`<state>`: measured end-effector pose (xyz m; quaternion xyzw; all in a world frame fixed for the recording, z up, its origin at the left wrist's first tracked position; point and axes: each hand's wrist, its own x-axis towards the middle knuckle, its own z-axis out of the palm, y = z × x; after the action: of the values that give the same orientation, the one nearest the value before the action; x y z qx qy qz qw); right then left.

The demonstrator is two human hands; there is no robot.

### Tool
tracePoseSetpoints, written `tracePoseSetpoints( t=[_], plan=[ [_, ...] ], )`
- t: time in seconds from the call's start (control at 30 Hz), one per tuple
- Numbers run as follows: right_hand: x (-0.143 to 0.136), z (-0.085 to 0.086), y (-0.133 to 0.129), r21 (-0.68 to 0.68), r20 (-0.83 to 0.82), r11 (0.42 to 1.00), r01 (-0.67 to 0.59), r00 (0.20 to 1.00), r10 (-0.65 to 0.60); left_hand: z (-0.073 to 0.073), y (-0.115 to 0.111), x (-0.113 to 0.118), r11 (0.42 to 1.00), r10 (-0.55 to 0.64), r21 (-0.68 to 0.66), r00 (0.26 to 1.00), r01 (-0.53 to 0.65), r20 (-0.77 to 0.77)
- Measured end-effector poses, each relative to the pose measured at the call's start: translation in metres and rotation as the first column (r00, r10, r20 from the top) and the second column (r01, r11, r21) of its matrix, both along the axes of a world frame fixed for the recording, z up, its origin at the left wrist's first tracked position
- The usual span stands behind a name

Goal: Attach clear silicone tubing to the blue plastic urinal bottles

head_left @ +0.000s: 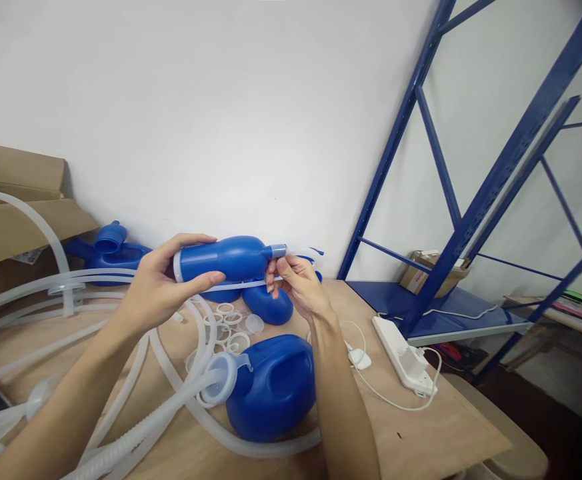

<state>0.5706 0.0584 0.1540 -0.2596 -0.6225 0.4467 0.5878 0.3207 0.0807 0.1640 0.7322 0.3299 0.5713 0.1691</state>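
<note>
My left hand (pixel 171 277) is wrapped around a blue plastic funnel-shaped piece (pixel 223 259) with a white rim at its wide end, held sideways above the table. At its narrow right end sits a short translucent sleeve (pixel 278 251), and my right hand (pixel 295 277) pinches there with thumb and fingers. A thin translucent tube (pixel 243 287) passes just below the piece toward my right fingers; whether they grip it too I cannot tell. Below stands a blue bottle with a handle (pixel 275 387), its white cap (pixel 219 378) joined to a translucent hose (pixel 171 403).
Long hoses (pixel 121 387) coil over the table's left side. Several clear rings (pixel 227 319) lie mid-table, near more blue bottles (pixel 269 303). A cardboard box (pixel 21 207) stands far left. On the right are a white power strip (pixel 403 357) with a cable and a blue metal shelf (pixel 451 308).
</note>
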Motion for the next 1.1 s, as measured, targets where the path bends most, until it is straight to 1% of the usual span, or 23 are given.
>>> tracePoseSetpoints(
  t=[0.17,0.33,0.4,0.53,0.63,0.77,0.83,0.93,1.1],
  plan=[
    [0.003,0.003,-0.004,-0.016,0.091,1.000,0.026,0.996,-0.025,-0.001,0.002,-0.005,0.999,-0.007,0.033,0.999,0.009,-0.039],
    [0.011,0.007,-0.014,-0.090,0.174,0.996,-0.001,0.985,0.017,-0.004,0.008,-0.009,0.995,-0.049,0.086,0.994,0.057,-0.093],
    [0.011,0.008,-0.016,-0.123,0.170,0.992,-0.013,0.985,0.034,-0.004,0.008,-0.009,0.986,-0.061,0.147,0.992,0.077,-0.109],
    [0.008,0.009,-0.016,-0.150,0.141,0.988,-0.039,0.988,0.061,-0.004,0.008,-0.006,0.948,-0.066,0.297,0.984,0.114,-0.167],
    [0.008,0.010,-0.017,-0.140,0.127,0.990,-0.031,0.991,0.049,-0.004,0.008,-0.006,0.935,-0.064,0.334,0.981,0.123,-0.184],
    [0.012,0.011,-0.019,-0.120,0.140,0.993,-0.008,0.990,0.025,-0.004,0.009,-0.007,0.925,-0.106,0.339,0.974,0.171,-0.202],
    [0.013,0.012,-0.020,-0.115,0.158,0.993,-0.013,0.987,0.031,-0.003,0.008,-0.009,0.929,-0.130,0.318,0.972,0.189,-0.198],
    [0.012,0.012,-0.021,-0.118,0.167,0.993,-0.019,0.985,0.038,-0.002,0.005,-0.010,0.952,-0.156,0.236,0.973,0.194,-0.170],
    [0.007,0.009,-0.017,-0.121,0.089,0.993,-0.007,0.996,0.018,-0.001,0.004,-0.009,0.977,-0.152,0.133,0.984,0.164,-0.093]
  ],
)
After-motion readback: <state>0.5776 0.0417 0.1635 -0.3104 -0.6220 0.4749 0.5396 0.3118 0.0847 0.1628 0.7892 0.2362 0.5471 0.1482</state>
